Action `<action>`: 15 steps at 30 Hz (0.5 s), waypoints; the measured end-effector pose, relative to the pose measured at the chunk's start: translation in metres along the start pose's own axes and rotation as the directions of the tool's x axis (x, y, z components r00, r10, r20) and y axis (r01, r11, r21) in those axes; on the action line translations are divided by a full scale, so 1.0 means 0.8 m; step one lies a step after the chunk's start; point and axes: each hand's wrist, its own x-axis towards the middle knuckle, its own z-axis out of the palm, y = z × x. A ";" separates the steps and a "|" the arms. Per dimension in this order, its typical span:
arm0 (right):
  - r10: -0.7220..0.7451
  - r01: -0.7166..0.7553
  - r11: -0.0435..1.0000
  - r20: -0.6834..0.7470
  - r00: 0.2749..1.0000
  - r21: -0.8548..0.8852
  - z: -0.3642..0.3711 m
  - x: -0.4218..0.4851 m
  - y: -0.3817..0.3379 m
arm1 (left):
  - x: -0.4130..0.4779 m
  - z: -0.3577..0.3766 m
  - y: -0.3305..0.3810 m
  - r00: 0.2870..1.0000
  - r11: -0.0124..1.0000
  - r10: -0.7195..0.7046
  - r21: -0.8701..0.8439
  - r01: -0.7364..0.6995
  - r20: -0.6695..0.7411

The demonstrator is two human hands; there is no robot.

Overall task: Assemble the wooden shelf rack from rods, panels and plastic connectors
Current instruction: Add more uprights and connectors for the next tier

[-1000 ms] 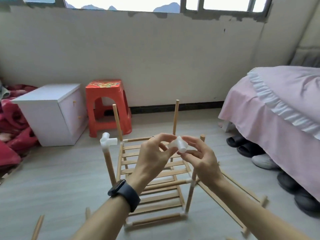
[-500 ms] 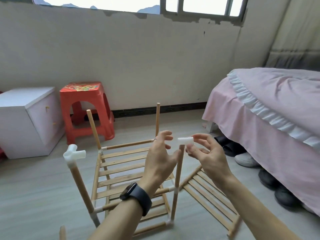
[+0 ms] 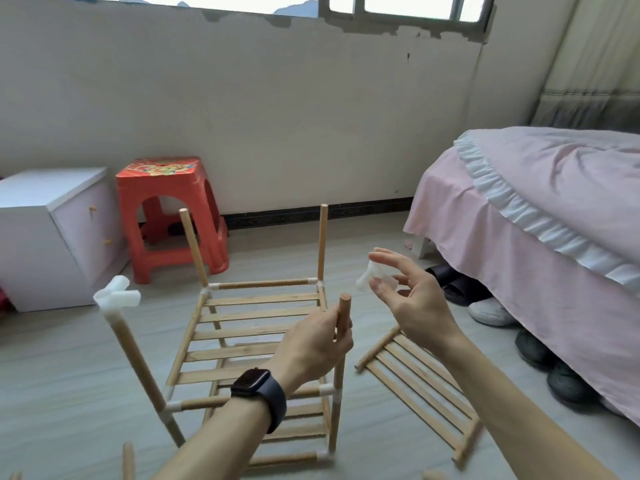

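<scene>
**Connector** (image 3: 371, 276): white plastic, multi-socket, a bit blurred. It is hanging in the air just up and right of the bare top of the near-right rod (image 3: 344, 317), not touching it. The right hand (image 3: 412, 299) is pinching it betw. thumb and fingertips, the other fingers fanning loose.

Handling (my read): it is looking v. light, stiff and smooth, so prob. slippery in a tip pinch. Better taking it by the body, leaving the socket mouth free, then pressing down from above. Prob. a friction fit, so it may be needing a slight twist.

**Rod:** thin, stiff wood, light. The left hand (image 3: 313, 346) is wrapping round it just below the tip, fingers curled, steadying it. Gripping that close to the end is making sense, since the posts are leaning and the frame is looking wobbly.

**Rack** (image 3: 259, 315): it is standing on the floor w/ two slatted tiers joined.
- The near-left post (image 3: 135, 358) is already wearing a fitted connector (image 3: 116, 296).
- The far-right post (image 3: 322, 244) and far-left post (image 3: 193, 247) are standing bare-topped.
- A spare panel (image 3: 415, 382) is lying flat on the floor just right of the rack, below the right forearm.

**Around:**
- A dark watch (image 3: 259, 393) is sitting on the left wrist.
- A red stool (image 3: 173, 209) and a white cabinet (image 3: 52, 230) are standing at far left by the wall.
- A bed (image 3: 554, 220) w/ a pink cover is filling the right side, shoes (image 3: 491, 311) poking out under its edge.
</scene>
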 end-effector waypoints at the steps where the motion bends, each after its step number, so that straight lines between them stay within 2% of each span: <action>1: -0.010 0.010 1.000 0.050 0.999 0.003 0.003 0.000 -0.006 | -0.009 -0.009 -0.004 1.000 1.000 -0.007 -0.001 0.007 0.008; 7: -0.106 0.061 0.985 0.286 0.952 0.160 0.047 -0.008 -0.048 | -0.061 -0.045 -0.035 0.992 0.984 -0.118 -0.128 0.122 0.037; 12: -0.168 0.076 0.969 0.401 0.901 0.234 0.093 -0.012 -0.071 | -0.097 -0.062 -0.061 0.979 0.960 -0.203 -0.195 0.202 0.015; 15: -0.191 0.102 0.967 0.395 0.898 0.234 0.117 -0.014 -0.079 | -0.110 -0.071 -0.077 0.969 0.951 -0.248 -0.187 0.245 0.008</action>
